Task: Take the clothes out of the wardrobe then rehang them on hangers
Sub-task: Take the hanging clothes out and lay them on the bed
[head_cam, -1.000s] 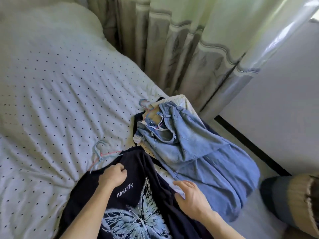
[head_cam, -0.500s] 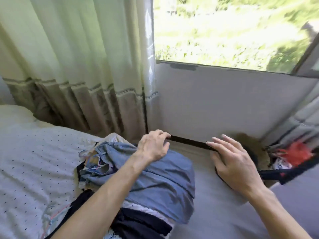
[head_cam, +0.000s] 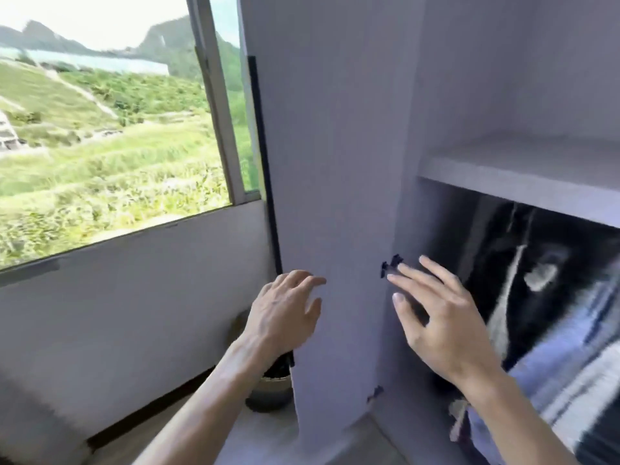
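Left hand [head_cam: 285, 317] and right hand [head_cam: 439, 325], grips spread and empty, are held toward the open wardrobe [head_cam: 335, 146], seemingly to reach hanging clothes [head_cam: 550, 330].

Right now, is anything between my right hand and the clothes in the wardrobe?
Nothing visible. The door stands open, left of your right hand, and the clothes hang just beyond that hand, under the shelf.
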Action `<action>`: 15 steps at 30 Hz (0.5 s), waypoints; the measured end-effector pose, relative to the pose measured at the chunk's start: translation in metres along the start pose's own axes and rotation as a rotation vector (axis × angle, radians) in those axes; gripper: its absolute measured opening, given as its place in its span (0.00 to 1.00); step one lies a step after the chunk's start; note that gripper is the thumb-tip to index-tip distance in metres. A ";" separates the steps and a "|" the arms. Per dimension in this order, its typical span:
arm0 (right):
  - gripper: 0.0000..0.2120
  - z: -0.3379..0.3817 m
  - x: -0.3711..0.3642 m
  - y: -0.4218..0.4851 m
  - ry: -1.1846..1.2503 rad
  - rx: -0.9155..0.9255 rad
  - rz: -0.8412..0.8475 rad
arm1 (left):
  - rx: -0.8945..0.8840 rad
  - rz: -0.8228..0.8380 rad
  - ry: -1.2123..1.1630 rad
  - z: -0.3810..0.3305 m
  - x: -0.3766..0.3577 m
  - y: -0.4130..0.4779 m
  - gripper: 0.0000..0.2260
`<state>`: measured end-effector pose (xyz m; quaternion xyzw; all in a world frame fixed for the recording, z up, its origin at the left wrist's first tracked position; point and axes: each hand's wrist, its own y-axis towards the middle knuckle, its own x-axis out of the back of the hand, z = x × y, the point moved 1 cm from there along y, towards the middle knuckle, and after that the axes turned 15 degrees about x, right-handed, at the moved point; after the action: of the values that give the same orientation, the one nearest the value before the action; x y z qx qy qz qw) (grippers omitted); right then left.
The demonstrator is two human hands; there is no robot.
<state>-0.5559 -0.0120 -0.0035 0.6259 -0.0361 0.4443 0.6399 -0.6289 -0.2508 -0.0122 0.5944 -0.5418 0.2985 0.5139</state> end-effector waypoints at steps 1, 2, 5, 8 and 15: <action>0.14 -0.012 0.011 -0.001 -0.046 -0.033 -0.018 | -0.043 0.011 -0.013 -0.019 -0.007 0.014 0.18; 0.15 -0.024 0.022 -0.003 -0.092 -0.065 -0.033 | -0.082 0.024 -0.025 -0.036 -0.015 0.027 0.18; 0.15 -0.055 0.044 -0.008 -0.225 -0.141 -0.077 | -0.182 0.082 -0.062 -0.082 -0.041 0.064 0.18; 0.17 -0.084 0.057 -0.009 -0.339 -0.188 -0.105 | -0.273 0.136 -0.113 -0.119 -0.066 0.096 0.18; 0.22 -0.157 0.087 0.004 -0.655 -0.291 -0.185 | -0.442 0.215 -0.181 -0.172 -0.109 0.174 0.19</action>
<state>-0.5861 0.1638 0.0187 0.6379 -0.2452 0.1509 0.7142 -0.7854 -0.0328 -0.0113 0.4311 -0.6978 0.1714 0.5458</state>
